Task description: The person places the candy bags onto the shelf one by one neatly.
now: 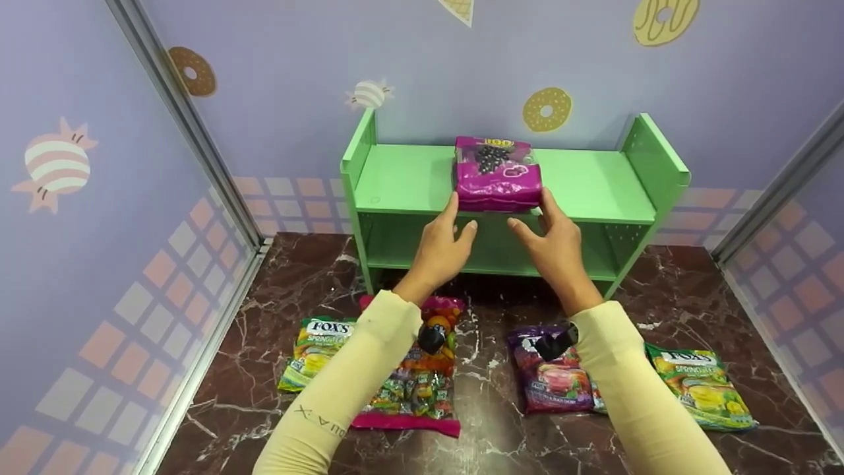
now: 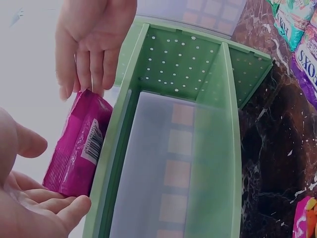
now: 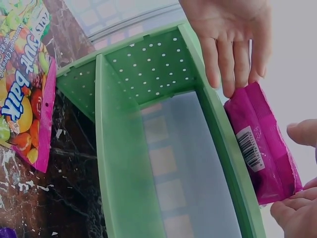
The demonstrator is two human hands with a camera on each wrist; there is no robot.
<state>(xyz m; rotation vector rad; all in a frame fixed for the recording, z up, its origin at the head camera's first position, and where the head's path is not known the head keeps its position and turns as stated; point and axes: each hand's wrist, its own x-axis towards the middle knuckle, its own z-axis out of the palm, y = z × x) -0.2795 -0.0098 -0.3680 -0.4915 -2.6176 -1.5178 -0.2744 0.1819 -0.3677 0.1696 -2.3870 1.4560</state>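
Observation:
A magenta candy bag (image 1: 499, 175) with dark grapes printed on it lies on the top board of a small green shelf (image 1: 407, 178). My left hand (image 1: 440, 249) touches its left side with straight fingers, the thumb held apart. On the opposite side, the fingers of my right hand (image 1: 559, 251) touch the bag's front right corner, and that thumb too stays off it. Both wrist views show the bag's barcode end between the two hands, with neither hand curled round it.
On the dark marble floor lie a green-yellow FOX'S bag (image 1: 316, 346) and a large fruit candy bag (image 1: 438, 402) at left. A purple FOX'S bag (image 1: 550, 382) and another green-yellow one (image 1: 702, 389) lie at right. Lilac walls (image 1: 277, 99) enclose the shelf.

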